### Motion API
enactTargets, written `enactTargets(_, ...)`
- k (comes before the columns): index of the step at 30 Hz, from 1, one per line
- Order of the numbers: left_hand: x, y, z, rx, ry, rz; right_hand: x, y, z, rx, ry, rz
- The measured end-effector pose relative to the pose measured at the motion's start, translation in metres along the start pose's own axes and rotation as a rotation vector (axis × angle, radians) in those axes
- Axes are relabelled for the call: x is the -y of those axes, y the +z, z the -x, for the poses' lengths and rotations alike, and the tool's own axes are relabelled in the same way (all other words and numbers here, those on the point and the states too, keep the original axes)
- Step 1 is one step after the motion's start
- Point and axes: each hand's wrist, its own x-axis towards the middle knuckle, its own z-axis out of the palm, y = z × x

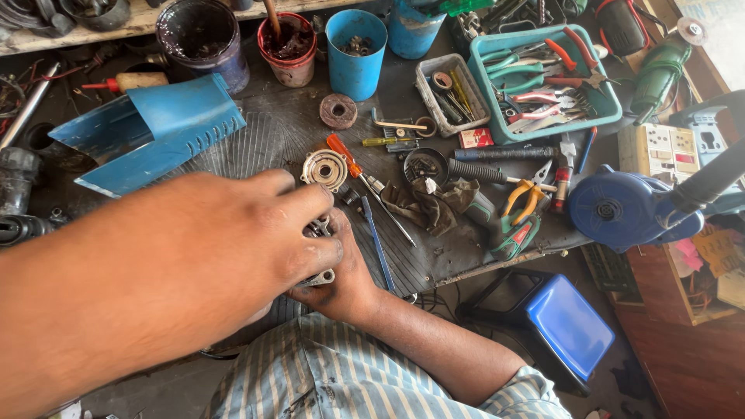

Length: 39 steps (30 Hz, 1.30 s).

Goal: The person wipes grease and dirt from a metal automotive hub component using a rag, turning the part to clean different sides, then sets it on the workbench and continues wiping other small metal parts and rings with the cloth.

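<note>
Gripping a small grey metal part (pixel 320 277) from above, the left hand (pixel 233 240) closes its fingers round it at the dark workbench's (pixel 442 256) near edge. Beneath and just right, the right hand (pixel 341 283) cups the same piece, fingers curled. Judging by the round silver housing (pixel 324 169), orange-handled screwdriver (pixel 341 154) and yellow-handled pliers (pixel 528 198) lying loose, the work looks mid-way.

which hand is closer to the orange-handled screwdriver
Right. The right hand lies just below the orange-handled screwdriver; the left hand sits further to its left, over a small metal part.
</note>
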Motion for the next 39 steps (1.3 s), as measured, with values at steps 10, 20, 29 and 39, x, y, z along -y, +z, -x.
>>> enactTargets(10,-0.011,0.022,-0.015,-0.052,-0.363,0.170,-0.010,0.000,0.002,0.008,-0.085,-0.022)
enactTargets(20,-0.015,0.024,-0.025,-0.006,-0.530,0.276,-0.009,0.002,-0.003,-0.005,0.008,-0.049)
enactTargets(29,-0.018,0.013,-0.026,0.043,-0.558,0.169,-0.005,0.000,-0.008,-0.059,-0.052,-0.031)
enactTargets(39,-0.019,0.023,-0.024,-0.016,-0.472,0.229,-0.006,-0.002,-0.007,-0.058,-0.112,-0.028)
